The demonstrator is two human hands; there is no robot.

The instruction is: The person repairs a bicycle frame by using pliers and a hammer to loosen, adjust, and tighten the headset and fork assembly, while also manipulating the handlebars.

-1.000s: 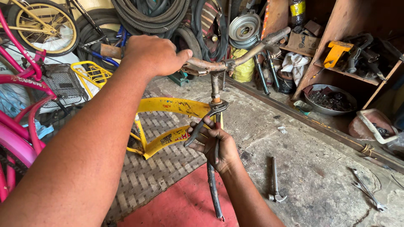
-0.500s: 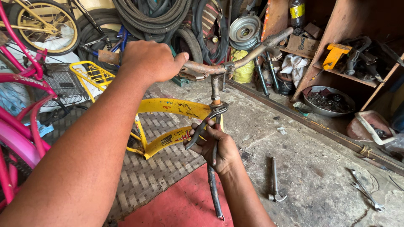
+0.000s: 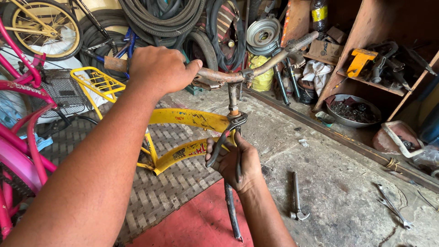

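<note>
The yellow bicycle frame (image 3: 192,120) stands on a woven mat (image 3: 160,192) laid over the concrete floor (image 3: 347,201), with a pink bicycle (image 3: 18,151) just beside it at the left edge. The frame has no visible stand. If it tips under side load, it is likely to fall against the pink bicycle or onto the floor.

The rusty handlebar (image 3: 238,75) crosses the top of the frame on a stem (image 3: 233,98). The left hand (image 3: 160,71) is closed around the handlebar's left half. Rust gives a rough but uneven hold. A sudden release at the stem could turn the bar in the palm.

The right hand (image 3: 235,162) is closed around the handles of a pair of pliers (image 3: 226,137). The plier head bites the fitting at the base of the stem, just above the frame. Plier teeth on a round or worn fitting may slip. The knuckles would then strike the frame or the fork leg (image 3: 231,210) below.

A spanner (image 3: 296,194) and a second wrench (image 3: 393,208) lie loose on the floor near the right forearm. Either can roll underfoot.
</note>
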